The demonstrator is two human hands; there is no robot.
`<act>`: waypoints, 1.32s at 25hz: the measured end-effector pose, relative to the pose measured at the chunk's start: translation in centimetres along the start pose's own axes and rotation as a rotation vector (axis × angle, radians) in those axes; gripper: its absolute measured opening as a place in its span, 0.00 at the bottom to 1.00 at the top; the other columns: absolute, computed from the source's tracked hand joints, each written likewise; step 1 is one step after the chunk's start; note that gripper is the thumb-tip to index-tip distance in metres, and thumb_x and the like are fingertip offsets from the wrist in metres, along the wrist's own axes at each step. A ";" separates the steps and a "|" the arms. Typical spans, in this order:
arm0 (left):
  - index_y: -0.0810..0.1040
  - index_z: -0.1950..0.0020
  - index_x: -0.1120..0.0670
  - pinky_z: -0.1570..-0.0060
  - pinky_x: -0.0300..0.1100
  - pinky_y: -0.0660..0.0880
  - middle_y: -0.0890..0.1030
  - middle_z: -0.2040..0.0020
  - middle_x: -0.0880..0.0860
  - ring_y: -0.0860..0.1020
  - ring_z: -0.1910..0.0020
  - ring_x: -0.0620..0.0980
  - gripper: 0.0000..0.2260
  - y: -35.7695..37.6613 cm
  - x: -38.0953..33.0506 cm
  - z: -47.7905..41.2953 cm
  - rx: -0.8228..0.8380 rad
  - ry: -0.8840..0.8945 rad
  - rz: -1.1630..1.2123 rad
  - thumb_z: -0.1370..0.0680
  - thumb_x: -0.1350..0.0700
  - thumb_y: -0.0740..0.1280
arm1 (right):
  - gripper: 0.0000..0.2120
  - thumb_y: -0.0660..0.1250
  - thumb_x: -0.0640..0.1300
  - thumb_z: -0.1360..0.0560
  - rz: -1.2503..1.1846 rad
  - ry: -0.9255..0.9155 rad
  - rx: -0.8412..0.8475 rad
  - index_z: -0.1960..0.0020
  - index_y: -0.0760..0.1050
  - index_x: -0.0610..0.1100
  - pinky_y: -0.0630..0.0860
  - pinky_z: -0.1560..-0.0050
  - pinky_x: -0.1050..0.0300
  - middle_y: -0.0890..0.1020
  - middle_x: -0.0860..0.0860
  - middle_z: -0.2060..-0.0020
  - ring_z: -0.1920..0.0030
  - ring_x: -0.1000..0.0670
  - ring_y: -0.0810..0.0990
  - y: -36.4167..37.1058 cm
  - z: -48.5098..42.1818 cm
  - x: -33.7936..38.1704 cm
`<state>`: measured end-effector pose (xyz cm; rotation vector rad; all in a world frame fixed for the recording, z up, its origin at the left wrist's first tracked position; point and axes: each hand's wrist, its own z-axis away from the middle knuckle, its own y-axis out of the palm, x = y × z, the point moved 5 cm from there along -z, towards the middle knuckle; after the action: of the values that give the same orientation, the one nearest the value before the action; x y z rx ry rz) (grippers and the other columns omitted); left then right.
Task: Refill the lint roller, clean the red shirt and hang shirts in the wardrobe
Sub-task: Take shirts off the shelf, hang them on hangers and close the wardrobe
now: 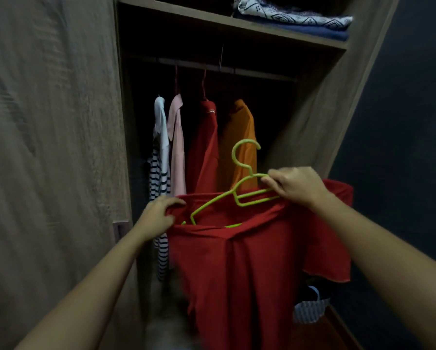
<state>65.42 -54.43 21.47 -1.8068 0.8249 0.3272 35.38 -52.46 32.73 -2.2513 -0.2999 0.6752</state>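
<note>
Two hands work a red shirt (257, 261) onto a green hanger (227, 195) in front of the open wardrobe (237, 24). The right hand (296, 186) pinches the hanger's right shoulder between thumb and fingers, and seems to gather the shirt's edge there too, though the cloth under the palm is hidden. The left hand (157, 214) clutches the near-left rim of the shirt's opening and holds it apart. The hanger lies tilted: its long axis runs from the right hand down and leftward, its left tip dipping inside the opening near the left hand, while the hook rises above the grip and curls open toward the right. The shirt hangs straight down from both hands, its length vertical, one sleeve draped below the right wrist. Judging from this, the hanger's lower arm is only part way in, so the next move likely calls for the left hand, the nearer one, to draw the cloth over that low tip. The rail (212, 68) sits well above and behind the hook, under the shelf with folded cloths (292, 18); along it hang a striped shirt (160, 157), a pink shirt (177, 145), another red shirt (204, 147) and an orange shirt (242, 142), with free rail toward the right end.
</note>
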 end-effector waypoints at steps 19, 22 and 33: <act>0.83 0.53 0.39 0.56 0.27 0.73 0.81 0.58 0.31 0.77 0.57 0.30 0.09 -9.8 -5.8 -3.5 -0.082 0.225 0.242 0.25 0.54 0.67 | 0.13 0.55 0.60 0.24 -0.784 0.435 0.038 0.60 0.73 0.57 0.71 0.59 0.52 0.78 0.55 0.66 0.64 0.59 0.76 1.0 1.8 -4.2; 0.82 0.52 0.38 0.56 0.28 0.75 0.84 0.55 0.40 0.80 0.55 0.37 0.11 -9.8 -6.5 -3.8 0.130 0.153 0.349 0.25 0.53 0.65 | 0.13 0.58 0.56 0.22 -0.901 0.499 -0.003 0.60 0.76 0.54 0.72 0.57 0.50 0.79 0.54 0.65 0.62 0.59 0.77 1.4 1.7 -5.0; 0.75 0.46 0.51 0.53 0.50 0.73 0.82 0.51 0.60 0.78 0.49 0.63 0.10 -0.8 -18.0 -6.3 -0.178 0.012 -0.349 0.23 0.49 0.61 | 0.15 0.52 0.51 0.19 -1.347 0.919 0.251 0.52 0.71 0.43 0.69 0.65 0.59 0.78 0.48 0.65 0.67 0.50 0.75 3.7 -3.9 -3.7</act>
<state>51.93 -53.19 34.89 -2.0796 0.4860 0.1659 34.43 -58.89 33.67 -1.3973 -0.9992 -0.9277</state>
